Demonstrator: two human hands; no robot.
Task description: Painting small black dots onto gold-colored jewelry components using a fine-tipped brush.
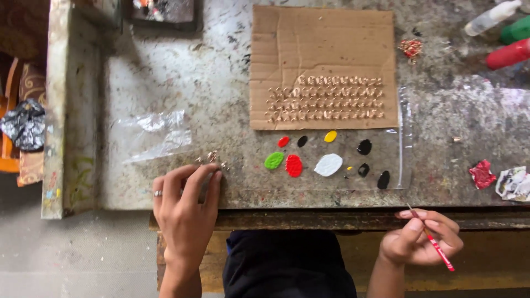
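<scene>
My left hand [185,207]: It rests on the desk [165,72] near the front edge. My fingers [212,179] are close together and bent, and the tips touch a little heap of tiny metal pieces [212,158]. I cannot tell if I have pinched 1 yet. There is a ring on 1 finger.

My right hand [419,243]: It is off the desk, just below the front edge. My thumb and first fingers pinch a thin red paintbrush [436,248], tip pointing up to the desk.

The tiny pieces: They lie just past my left fingertips, between the crinkly clear plastic bag [157,135] and the paint.

The paint: Blobs sit on a clear plastic sheet [406,143] in front of me. I see green [274,160], red [293,165], white [328,164], yellow [330,136] and some black [364,147].

The cardboard [323,49]: It lies behind the paint, touching the sheet. Many small pieces [326,98] stand on it in neat rows.

Far right: Squeeze bottles, 1 clear [491,17], 1 green [516,30] and 1 red [508,54], lie at the corner, well apart from my hands. Crumpled scraps of red and white paper [499,179] lie near the right edge.

How to do it well: I think I should pick up only 1 piece, with just my thumb and first finger, slowly, so the heap does not scatter. I should hold the brush low near the tip and keep it steady, away from my clothes, and take only a little paint.
</scene>
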